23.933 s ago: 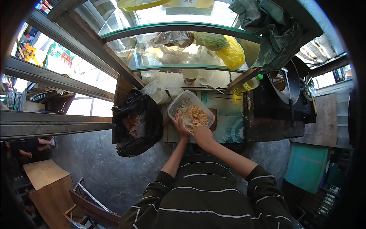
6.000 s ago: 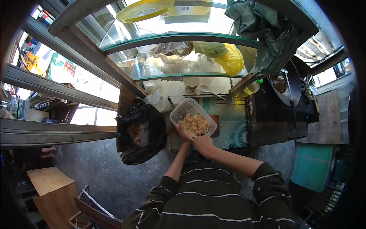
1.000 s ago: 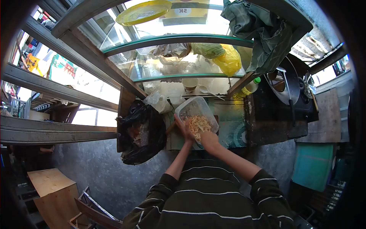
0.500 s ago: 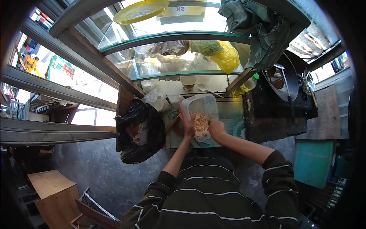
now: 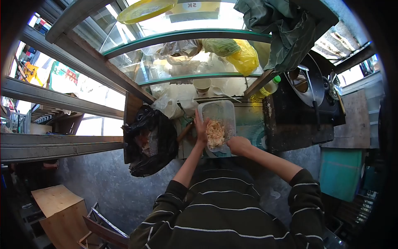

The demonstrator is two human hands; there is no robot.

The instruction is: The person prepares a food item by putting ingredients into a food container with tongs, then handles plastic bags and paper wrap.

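A clear plastic container (image 5: 228, 108) stands on the worktop in front of me, with a crumbly, pale orange food mixture (image 5: 215, 133) in its near half. Along the container's left wall lies my left hand (image 5: 201, 132), fingers stretched up the outside and thumb at the rim, holding it. My right hand (image 5: 239, 145) is closed in a fist at the near right corner. What it grips is mostly hidden by the fingers and too small to name.
Left of the container sits a black plastic bag (image 5: 163, 137), with a wooden handle (image 5: 185, 132) beside it. Behind are a paper cup (image 5: 202, 85) and a white spoon (image 5: 226, 94). A yellow bottle (image 5: 268, 89) and a stove with a pan (image 5: 304, 89) are at right. Glass shelves (image 5: 199, 76) overhang.
My right hand has drawn from over the mixture back to the container's near right corner. The mixture has shifted slightly. My left hand keeps its place on the left wall.
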